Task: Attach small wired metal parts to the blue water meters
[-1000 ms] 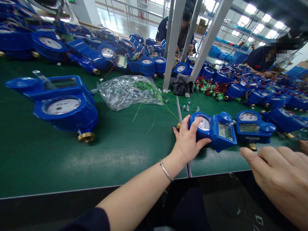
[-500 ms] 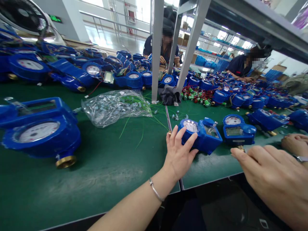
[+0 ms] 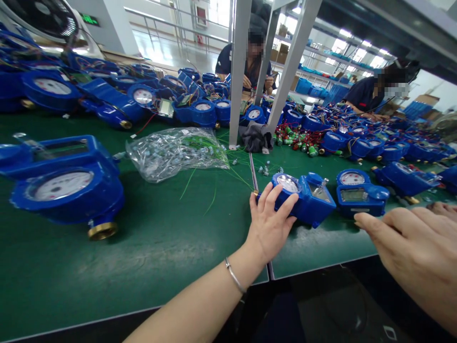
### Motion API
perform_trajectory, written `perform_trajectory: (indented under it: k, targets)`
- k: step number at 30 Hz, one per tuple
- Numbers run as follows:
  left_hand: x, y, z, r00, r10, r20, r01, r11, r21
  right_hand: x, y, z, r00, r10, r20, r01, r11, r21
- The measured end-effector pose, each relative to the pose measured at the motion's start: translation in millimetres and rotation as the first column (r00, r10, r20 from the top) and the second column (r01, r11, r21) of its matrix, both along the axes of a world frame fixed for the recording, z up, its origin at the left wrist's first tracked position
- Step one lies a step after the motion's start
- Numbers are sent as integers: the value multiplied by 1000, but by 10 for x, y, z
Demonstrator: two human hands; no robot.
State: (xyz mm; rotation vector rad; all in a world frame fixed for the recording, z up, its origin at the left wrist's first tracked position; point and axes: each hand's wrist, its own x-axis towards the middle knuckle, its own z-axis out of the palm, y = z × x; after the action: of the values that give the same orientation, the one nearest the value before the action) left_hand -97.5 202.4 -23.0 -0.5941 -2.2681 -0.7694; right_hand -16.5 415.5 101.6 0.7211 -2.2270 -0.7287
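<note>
Left grip (image 3: 266, 233) holds a blue meter (image 3: 306, 202), fingers (image 3: 289, 205) fanned (arm (image 3: 193, 305) outstretched).

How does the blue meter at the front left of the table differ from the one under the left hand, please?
The front-left meter appears larger than the touched meter. The front-left meter's display sits behind its dial, while the touched meter's display lies right of its dial. The left hand is on the touched meter; no hand touches the front-left meter. Both have blue bodies, round white dials and a brass fitting.
</note>
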Motion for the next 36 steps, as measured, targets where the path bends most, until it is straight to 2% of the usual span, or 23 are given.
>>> perform_trajectory:
  k: [14, 21, 30, 36]
  targets:
    - [7, -9, -7, 1000, -6, -8, 6, 1000, 13, -29, -113, 6, 998, -30, 63, 31, 999, -16]
    - [0, -4, -18, 1000, -3, -6, 3, 1000, -2, -60, -276, 70, 997, -46, 65, 50, 997, -64]
    - [-1, 3, -7, 1000, 10, -2, -10, 1000, -10, -50, -68, 51, 992, -73, 102, 83, 992, -94]
    - [4, 4, -19, 1000, 6, 5, -6, 1000, -10, -60, -142, 82, 988, -97, 120, 109, 990, -94]
